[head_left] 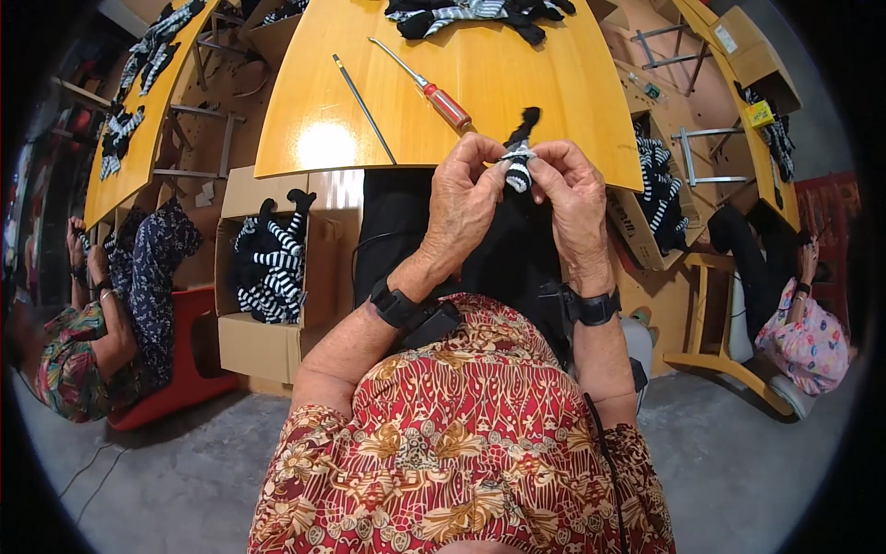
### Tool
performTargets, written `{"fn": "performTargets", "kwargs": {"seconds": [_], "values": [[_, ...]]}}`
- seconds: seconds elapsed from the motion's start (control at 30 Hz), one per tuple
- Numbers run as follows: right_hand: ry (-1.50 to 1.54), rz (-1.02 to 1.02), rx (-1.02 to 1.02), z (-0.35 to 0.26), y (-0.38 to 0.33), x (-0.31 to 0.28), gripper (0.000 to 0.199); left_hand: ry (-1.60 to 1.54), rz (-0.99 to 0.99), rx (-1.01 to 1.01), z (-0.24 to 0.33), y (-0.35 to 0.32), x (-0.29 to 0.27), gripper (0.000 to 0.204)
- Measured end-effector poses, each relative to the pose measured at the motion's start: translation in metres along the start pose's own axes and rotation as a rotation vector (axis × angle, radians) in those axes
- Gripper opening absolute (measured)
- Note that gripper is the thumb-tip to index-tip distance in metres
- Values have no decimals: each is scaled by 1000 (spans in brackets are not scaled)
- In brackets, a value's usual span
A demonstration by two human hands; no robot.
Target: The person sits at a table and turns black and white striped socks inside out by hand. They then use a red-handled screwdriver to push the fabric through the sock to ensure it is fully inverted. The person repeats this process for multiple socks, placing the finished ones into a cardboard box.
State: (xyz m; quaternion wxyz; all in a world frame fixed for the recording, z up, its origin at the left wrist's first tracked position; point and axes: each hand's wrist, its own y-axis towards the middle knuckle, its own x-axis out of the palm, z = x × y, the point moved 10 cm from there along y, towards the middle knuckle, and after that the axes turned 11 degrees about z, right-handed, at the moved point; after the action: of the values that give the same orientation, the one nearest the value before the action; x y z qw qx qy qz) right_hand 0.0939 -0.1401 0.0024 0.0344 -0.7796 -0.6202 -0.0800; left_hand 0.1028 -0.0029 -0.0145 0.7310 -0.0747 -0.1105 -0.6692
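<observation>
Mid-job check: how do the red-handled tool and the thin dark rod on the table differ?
The red-handled tool has a thick grip, while the thin dark rod shows none. The tool's shaft bends at its far tip; the rod looks straight. Both lie slantwise on the yellow table.

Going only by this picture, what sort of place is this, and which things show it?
Probably a small workshop for knitted goods. Striped knits are heaped in a cardboard box, a red-handled tool lies on the table, and other people sit on either side.
</observation>
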Motion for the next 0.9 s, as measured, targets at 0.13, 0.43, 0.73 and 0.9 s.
{"fn": "performTargets", "kwargs": {"seconds": [0.13, 0.43, 0.73, 0.9], "values": [[-15, 95, -47, -6, 3, -9, 3, -183, -130, -129, -2, -2, 14, 20], [-584, 182, -655, -59, -26, 12, 7, -53, -168, -243, -18, -2, 14, 17], [-525, 158, -686, -53, -28, 15, 6, -221, -217, -407, -36, -6, 14, 11], [-221, 160, -246, -17, -13, -7, 3, -465, -329, -514, -36, -15, 25, 10]]}}
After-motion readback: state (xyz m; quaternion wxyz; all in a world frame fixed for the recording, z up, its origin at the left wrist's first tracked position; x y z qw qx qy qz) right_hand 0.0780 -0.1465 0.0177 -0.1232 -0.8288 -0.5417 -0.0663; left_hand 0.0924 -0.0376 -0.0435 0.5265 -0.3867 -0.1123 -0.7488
